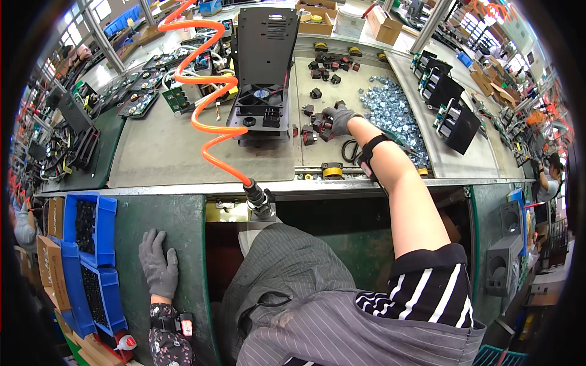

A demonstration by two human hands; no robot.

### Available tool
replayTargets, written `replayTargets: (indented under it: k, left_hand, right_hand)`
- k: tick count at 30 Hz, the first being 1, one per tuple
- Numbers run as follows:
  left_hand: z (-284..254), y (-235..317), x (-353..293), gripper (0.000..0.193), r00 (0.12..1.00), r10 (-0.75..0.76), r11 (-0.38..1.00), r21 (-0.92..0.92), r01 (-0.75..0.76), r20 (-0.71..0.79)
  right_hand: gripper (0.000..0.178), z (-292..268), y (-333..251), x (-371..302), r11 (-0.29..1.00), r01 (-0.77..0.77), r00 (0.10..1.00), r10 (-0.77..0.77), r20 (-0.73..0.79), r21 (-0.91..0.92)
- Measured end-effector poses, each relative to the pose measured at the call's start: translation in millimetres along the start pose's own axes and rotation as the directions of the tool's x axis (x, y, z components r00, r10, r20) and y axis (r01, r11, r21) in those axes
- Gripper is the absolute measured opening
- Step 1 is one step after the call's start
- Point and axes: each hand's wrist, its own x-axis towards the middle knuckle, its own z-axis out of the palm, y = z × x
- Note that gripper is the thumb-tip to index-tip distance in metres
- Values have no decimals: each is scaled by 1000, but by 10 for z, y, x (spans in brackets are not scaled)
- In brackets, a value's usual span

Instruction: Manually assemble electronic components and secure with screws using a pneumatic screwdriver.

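My left hand [160, 266], in a grey glove, lies flat on the green worktop [186, 244] with its fingers stretched out, holding nothing. My right hand [342, 118], gloved too, reaches over a small heap of black and red switch-like parts [310, 135]. Its fingers curl down among them, and the fingertips are too hidden to show what they grip. Left of that hand stands a black metal casing [264, 55] with a tall vented panel. A cooling fan [261, 95] and black sockets [271, 117] sit at its base.
An orange coiled hose [213, 79] with a driver-like tool [259, 199] hangs in front of the casing. Loose metal nuts [390, 113] spread right of my right hand. Blue bins [97, 229] with black parts stand at left; black panels with boards [448, 91] line the right.
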Motion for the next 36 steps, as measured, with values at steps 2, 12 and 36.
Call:
replayTargets:
  k: [2, 12, 36]
  left_hand:
    - [4, 15, 19, 42, 1000, -6, 1000, -5, 6, 13]
    - [41, -96, 3, 41, 999, 30, 1000, 8, -30, 11]
    - [42, -53, 2, 42, 1000, 3, 1000, 26, -3, -9]
  right_hand:
    - [69, 146, 169, 137, 999, 25, 998, -24, -53, 30]
    - [51, -24, 1552, -756, 970, -176, 863, 233, -447, 165]
    - [34, 200, 1310, -1184, 916, -367, 857, 265, -442, -162]
